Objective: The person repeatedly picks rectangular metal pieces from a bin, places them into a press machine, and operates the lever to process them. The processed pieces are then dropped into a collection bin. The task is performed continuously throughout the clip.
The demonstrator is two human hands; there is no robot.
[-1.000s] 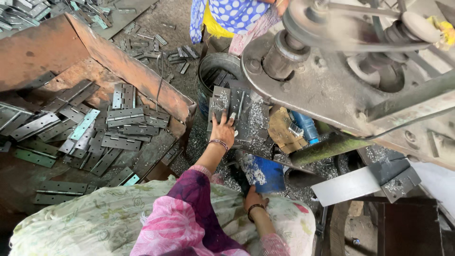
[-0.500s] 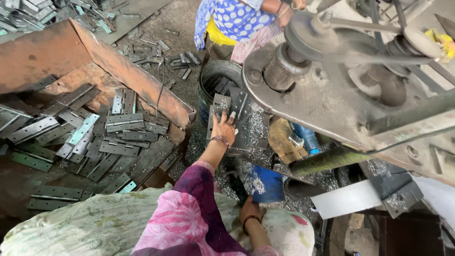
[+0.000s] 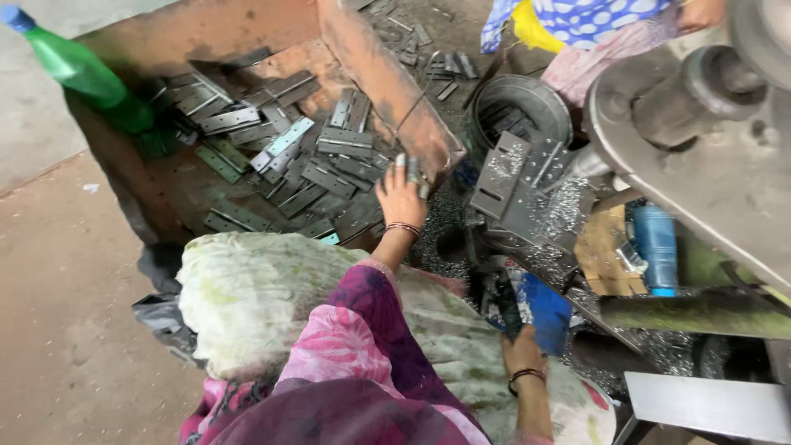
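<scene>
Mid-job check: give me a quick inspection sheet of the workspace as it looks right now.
Surface: bare concrete floor; metal shavings litter the press bed.
Job's things: flat metal plates heaped in a rusty open bin; a punched plate lies at the press.
Clutter: green plastic bottle, blue bottle, round metal bucket, pale sack.
Hands: left hand over the bin's edge, gripping a small metal piece; right hand on a dark handle.
Cables: a thin wire on the bin's rim.
Surroundings: press machine; another person's dotted garment beyond.
</scene>
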